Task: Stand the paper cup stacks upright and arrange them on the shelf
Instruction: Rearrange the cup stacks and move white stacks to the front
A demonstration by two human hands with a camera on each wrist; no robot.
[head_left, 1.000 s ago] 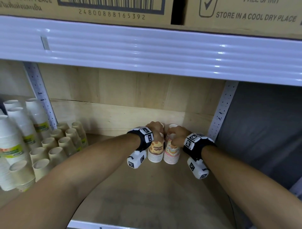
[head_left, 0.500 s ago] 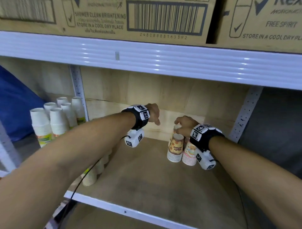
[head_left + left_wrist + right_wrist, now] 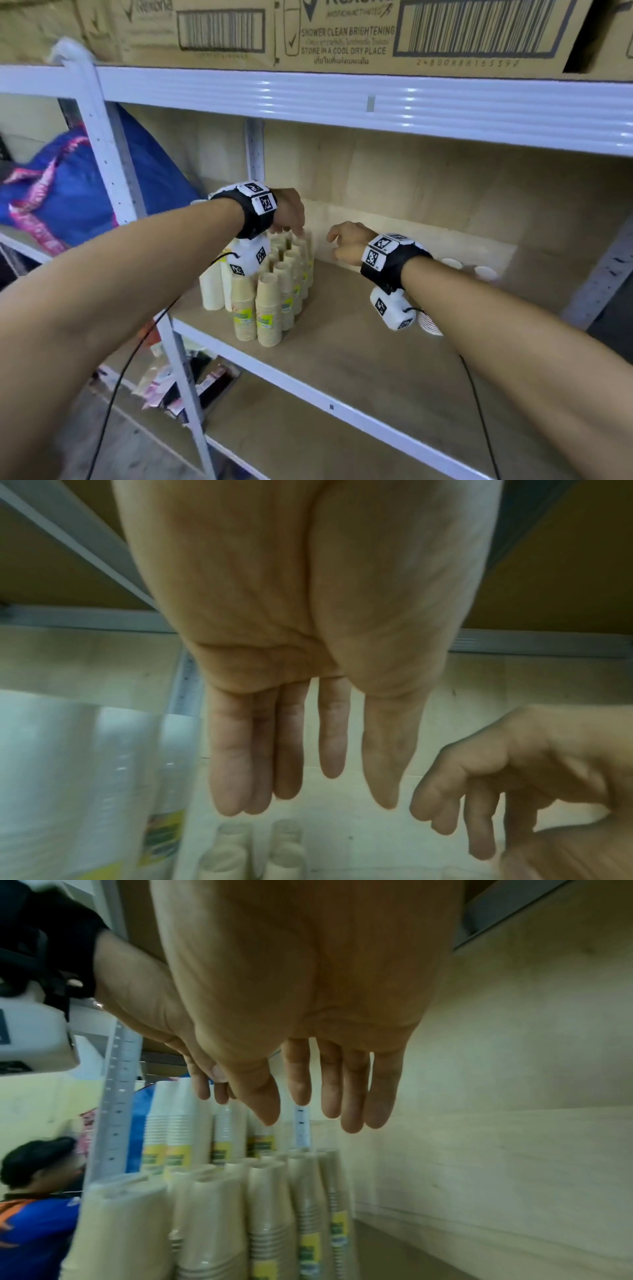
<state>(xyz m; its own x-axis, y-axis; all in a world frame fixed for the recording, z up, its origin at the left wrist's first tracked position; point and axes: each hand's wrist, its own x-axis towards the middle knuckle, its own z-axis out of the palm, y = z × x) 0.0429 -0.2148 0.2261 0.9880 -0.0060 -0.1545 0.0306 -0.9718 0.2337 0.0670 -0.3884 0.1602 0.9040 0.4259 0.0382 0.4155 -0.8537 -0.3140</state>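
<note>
- The tan paper cup stacks (image 3: 274,301) stand upright in a tight cluster at the left end of the wooden shelf (image 3: 342,346), with taller white stacks (image 3: 210,291) just behind them to the left.
- The left hand (image 3: 289,214) hovers over the cluster's back row, fingers pointing down at the top rims; the left wrist view shows those fingers straight and holding nothing. Whether a fingertip touches a rim, I cannot tell.
- The right hand (image 3: 346,241) hangs in the air just right of the cluster, loosely open and empty.
- These stacks look light and top-heavy; I'd expect a nudge near the top to tip one into its neighbours. The paper walls should dent if squeezed, so the best place for the grip is low on the nested, ribbed part, where the layers stiffen each other.
- Any plastic sleeve may be slippery; the blur hides it.
- At the far right, two white cup tops (image 3: 469,267) peek over the right forearm, and a ribbed cup base (image 3: 428,323) shows beneath the wrist camera; the rest is hidden.
- The cluster's back row is covered by the left wrist.
</note>
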